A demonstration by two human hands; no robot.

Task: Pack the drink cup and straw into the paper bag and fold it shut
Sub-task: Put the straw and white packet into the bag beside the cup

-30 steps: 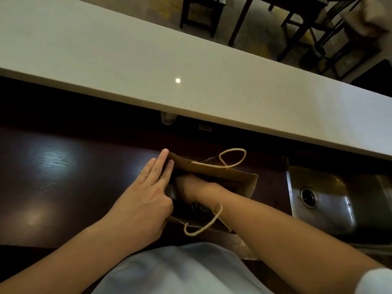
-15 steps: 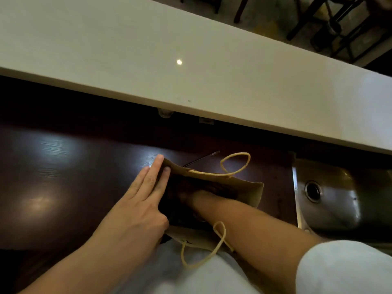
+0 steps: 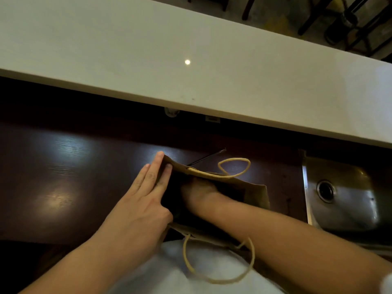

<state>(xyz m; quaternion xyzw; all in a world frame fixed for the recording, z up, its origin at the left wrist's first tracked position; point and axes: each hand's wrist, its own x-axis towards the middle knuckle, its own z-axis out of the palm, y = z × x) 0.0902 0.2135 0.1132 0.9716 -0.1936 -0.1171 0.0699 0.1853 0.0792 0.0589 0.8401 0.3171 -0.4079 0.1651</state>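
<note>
A brown paper bag with twine handles stands open on the dark wooden worktop. My left hand holds its left wall, fingers flat on the outside and thumb hidden at the rim. My right hand reaches down inside the bag, fingers hidden in the dark interior. A thin dark straw lies on the worktop just behind the bag. The drink cup is not visible. The near handle hangs over my white clothing.
A long white counter runs across above the worktop. A steel sink with a drain sits to the right of the bag. Dark chair and table legs stand beyond the counter at top right.
My right hand has sunk deeper into the bag, and the bag's mouth is spread wider. The straw behind the bag has come into view. My left hand stays on the bag's left side.
</note>
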